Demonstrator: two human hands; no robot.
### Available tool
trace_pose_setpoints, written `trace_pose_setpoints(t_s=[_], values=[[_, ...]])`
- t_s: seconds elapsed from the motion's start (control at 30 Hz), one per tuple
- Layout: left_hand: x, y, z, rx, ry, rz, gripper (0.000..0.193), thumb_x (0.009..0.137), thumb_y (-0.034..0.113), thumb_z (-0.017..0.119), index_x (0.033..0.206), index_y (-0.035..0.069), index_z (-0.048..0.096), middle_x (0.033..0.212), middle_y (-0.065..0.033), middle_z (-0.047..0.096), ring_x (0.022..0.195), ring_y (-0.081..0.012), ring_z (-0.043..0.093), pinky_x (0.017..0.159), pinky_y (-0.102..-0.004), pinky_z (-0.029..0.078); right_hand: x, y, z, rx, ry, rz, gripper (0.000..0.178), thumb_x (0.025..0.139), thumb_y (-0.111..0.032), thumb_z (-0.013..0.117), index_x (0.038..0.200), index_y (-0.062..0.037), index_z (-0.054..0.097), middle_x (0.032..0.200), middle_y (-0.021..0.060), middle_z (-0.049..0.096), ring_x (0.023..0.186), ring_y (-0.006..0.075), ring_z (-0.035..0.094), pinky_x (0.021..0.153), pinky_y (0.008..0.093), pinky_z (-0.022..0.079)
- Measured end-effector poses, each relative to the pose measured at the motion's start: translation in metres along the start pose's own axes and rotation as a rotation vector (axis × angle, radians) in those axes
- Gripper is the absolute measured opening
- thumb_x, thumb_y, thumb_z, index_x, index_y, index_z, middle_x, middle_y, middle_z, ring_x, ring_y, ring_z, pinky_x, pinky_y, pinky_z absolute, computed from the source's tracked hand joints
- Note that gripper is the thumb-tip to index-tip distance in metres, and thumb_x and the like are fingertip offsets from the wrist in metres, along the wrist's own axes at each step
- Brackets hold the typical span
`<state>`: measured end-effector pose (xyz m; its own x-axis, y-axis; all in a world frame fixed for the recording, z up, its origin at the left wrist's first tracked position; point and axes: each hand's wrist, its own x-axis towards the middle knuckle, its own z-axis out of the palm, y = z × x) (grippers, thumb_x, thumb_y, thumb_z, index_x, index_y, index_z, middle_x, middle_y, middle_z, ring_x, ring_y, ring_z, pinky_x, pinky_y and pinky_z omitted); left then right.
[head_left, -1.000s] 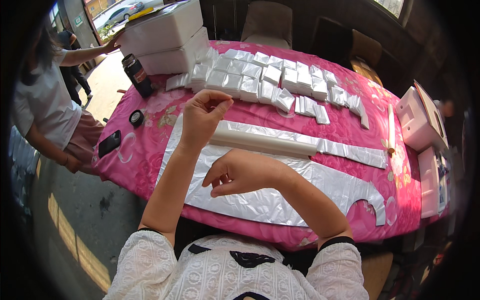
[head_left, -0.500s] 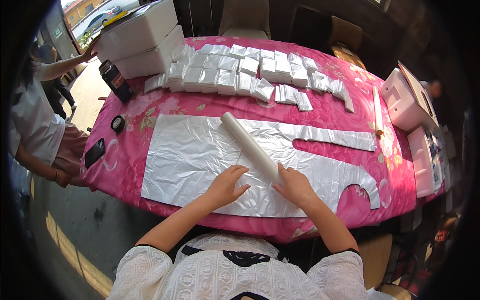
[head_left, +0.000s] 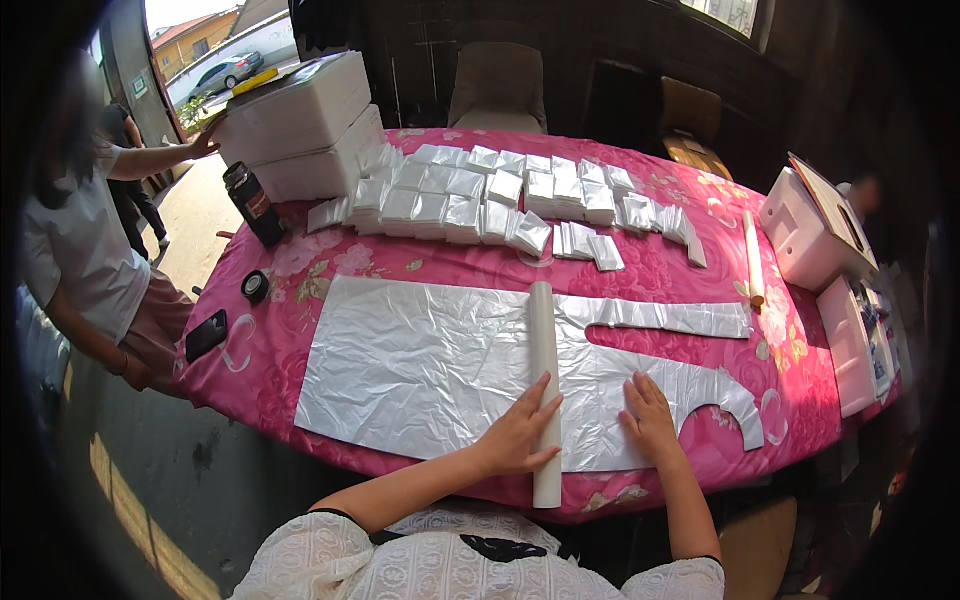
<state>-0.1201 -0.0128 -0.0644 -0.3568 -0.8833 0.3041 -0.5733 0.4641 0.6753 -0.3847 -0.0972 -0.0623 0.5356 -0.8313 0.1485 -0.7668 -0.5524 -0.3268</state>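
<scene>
A stack of thin white plastic aprons (head_left: pixel 420 350) lies spread across the table, its wide end to the left and its two strap ends to the right. A pale tube (head_left: pixel 543 330) lies across it, nearly straight away from me, its near end past the sheet's front edge. My left hand (head_left: pixel 522 430) has its fingers spread and touches the tube from the left, low on its length. To the right of the tube, my right hand (head_left: pixel 650 415) rests flat on the plastic with fingers stretched out, apart from the tube.
Many folded white plastic packets (head_left: pixel 430 195) stand in rows at the back. Foam boxes (head_left: pixel 300 120), a dark bottle (head_left: pixel 252 203), a tape roll (head_left: pixel 255 287) and a phone (head_left: pixel 207 336) are left. A thinner tube (head_left: pixel 753 260) and foam box (head_left: pixel 815 220) are right. A person (head_left: pixel 85 250) stands at left.
The tube has turned from a slant to nearly straight across the sheet. My left hand has moved right onto it; my right hand has left its near end and moved right.
</scene>
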Motion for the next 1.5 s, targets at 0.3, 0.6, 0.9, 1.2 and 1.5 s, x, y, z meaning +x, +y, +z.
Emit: trace_pose_setpoints(t_s=[0.3, 0.6, 0.9, 1.2, 1.5], values=[[0.003, 0.015, 0.018, 0.228, -0.088, 0.141, 0.064, 0.078, 0.038, 0.056, 0.129, 0.002, 0.042, 0.143, -0.0240, 0.020, 0.135, -0.0393, 0.015, 0.108, -0.0454, 0.020, -0.048, 0.148, -0.039, -0.125, 0.259, 0.349, 0.041, 0.087, -0.015, 0.042, 0.122, 0.0053, 0.049, 0.131, 0.0224, 0.044, 0.124, 0.0366, 0.038, 0.105, 0.0398, 0.028], [0.008, 0.030, 0.018, 0.245, -0.182, 0.090, 0.063, 0.075, 0.037, 0.058, 0.126, 0.002, 0.046, 0.143, -0.0217, 0.022, 0.136, -0.0375, 0.014, 0.108, -0.0483, 0.020, -0.068, 0.182, -0.050, -0.496, 0.494, 0.334, 0.006, 0.077, -0.008, 0.059, 0.080, -0.0035, 0.063, 0.090, 0.0108, 0.065, 0.094, 0.0268, 0.059, 0.085, 0.0391, 0.043], [0.016, 0.034, 0.014, -0.107, 0.004, 0.122, 0.054, 0.083, 0.026, 0.060, 0.128, 0.002, 0.040, 0.136, -0.0173, 0.036, 0.127, -0.0328, 0.034, 0.105, -0.0410, 0.029, -0.008, 0.020, -0.058, 0.628, 0.422, 0.384, 0.010, 0.078, -0.002, 0.060, 0.078, -0.0018, 0.050, 0.063, -0.0028, 0.050, 0.056, 0.0021, 0.042, 0.050, 0.0191, 0.035], [0.001, -0.003, -0.070, -0.976, -0.489, -0.651, 0.030, 0.086, 0.028, 0.060, 0.095, 0.000, 0.064, 0.091, -0.0091, 0.066, 0.086, -0.0149, 0.063, 0.073, -0.0300, 0.052, -0.012, -0.172, -0.028, 0.619, -0.006, -0.358, 0.037, 0.075, -0.015, 0.067, 0.107, 0.0000, 0.055, 0.098, 0.0150, 0.060, 0.090, 0.0289, 0.058, 0.078, 0.0366, 0.046], [-0.081, -0.070, -0.190, -0.568, -0.212, -0.976, 0.014, 0.083, 0.015, 0.060, 0.088, 0.002, 0.061, 0.089, -0.0084, 0.066, 0.082, -0.0156, 0.064, 0.071, -0.0280, 0.051, -0.060, -0.156, -0.021, 0.111, -0.354, 0.396, 0.049, 0.072, -0.045, 0.068, 0.086, 0.0001, 0.055, 0.076, 0.0168, 0.063, 0.070, 0.0311, 0.063, 0.061, 0.0401, 0.048]])
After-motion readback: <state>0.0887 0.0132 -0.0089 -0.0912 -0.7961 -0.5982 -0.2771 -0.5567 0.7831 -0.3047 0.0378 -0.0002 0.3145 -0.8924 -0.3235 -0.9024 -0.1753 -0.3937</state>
